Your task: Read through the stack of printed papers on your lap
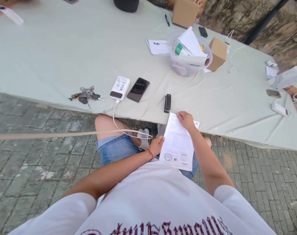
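A printed paper sheet (177, 143) with two round stamps near its lower edge lies over my lap, its top reaching the table's front edge. My left hand (157, 144), a red band at its wrist, grips the sheet's left side. At the sheet's top edge, my right hand (185, 120) pinches it. Just beyond the paper, on the pale green table cloth (65, 55), stands a small black device (167, 103).
A white power bank (120, 87) with a cable hanging off the edge, a black phone (138, 89) and a bunch of keys (86, 95) lie near the front edge. Farther back are a clear tub of papers (189, 55), cardboard boxes (218, 54) and another person's arm (296, 91) at right.
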A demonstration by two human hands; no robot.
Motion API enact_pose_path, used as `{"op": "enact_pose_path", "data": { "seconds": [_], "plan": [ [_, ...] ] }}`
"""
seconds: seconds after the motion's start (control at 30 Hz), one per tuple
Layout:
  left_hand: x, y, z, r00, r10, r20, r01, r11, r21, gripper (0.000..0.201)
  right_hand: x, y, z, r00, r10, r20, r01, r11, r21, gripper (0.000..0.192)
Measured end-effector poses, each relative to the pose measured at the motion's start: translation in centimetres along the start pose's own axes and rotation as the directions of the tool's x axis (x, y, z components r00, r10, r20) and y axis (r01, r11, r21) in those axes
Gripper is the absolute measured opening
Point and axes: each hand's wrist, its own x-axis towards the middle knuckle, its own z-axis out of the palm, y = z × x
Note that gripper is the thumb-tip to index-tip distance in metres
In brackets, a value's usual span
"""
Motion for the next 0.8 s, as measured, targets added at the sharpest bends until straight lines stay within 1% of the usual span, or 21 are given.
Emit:
{"op": "enact_pose_path", "data": {
  "seconds": [0.07,0.17,0.27,0.37,0.43,0.53,0.6,0.67,0.8],
  "plan": [
    [0.0,-0.1,0.0,1.0,-0.001,0.002,0.001,1.0,-0.021,0.03,0.0,0.0,0.0,0.999,0.032,-0.001,-0.032,0.998,0.055,0.028],
    [0.0,-0.5,0.1,1.0,-0.002,0.001,0.003,0.998,-0.069,0.031,0.5,-0.3,-0.3,0.997,0.059,0.042,-0.064,0.989,0.133,0.024],
    [0.0,-1.4,0.3,1.0,-0.022,-0.002,0.022,0.99,-0.136,0.031,1.3,-1.0,-0.5,0.993,0.015,0.117,-0.034,0.987,0.157,0.021],
    [-0.1,-2.1,0.5,0.997,-0.073,-0.001,0.071,0.977,-0.199,0.031,2.3,-1.8,-0.4,0.983,-0.034,0.181,0.011,0.992,0.126,0.023],
    [-0.2,-2.3,0.5,0.995,-0.099,0.0,0.096,0.97,-0.225,0.03,3.0,-2.3,-0.2,0.978,-0.058,0.2,0.04,0.995,0.096,0.024],
    [-0.3,-2.0,0.4,0.996,-0.093,-0.002,0.09,0.967,-0.24,0.03,4.0,-2.8,0.1,0.973,-0.092,0.21,0.082,0.995,0.053,0.022],
    [-0.3,-1.6,0.3,0.996,-0.087,-0.004,0.084,0.968,-0.236,0.032,4.4,-3.1,0.1,0.971,-0.091,0.222,0.085,0.996,0.035,0.021],
    [-0.4,-1.2,0.1,0.996,-0.086,-0.01,0.081,0.966,-0.245,0.034,4.7,-3.2,0.0,0.971,-0.067,0.23,0.06,0.998,0.034,0.022],
    [-0.1,-0.6,-0.2,0.996,-0.067,-0.053,0.045,0.941,-0.336,0.033,5.1,-3.1,-0.3,0.974,-0.006,0.229,-0.006,0.999,0.052,0.026]
  ]
}}
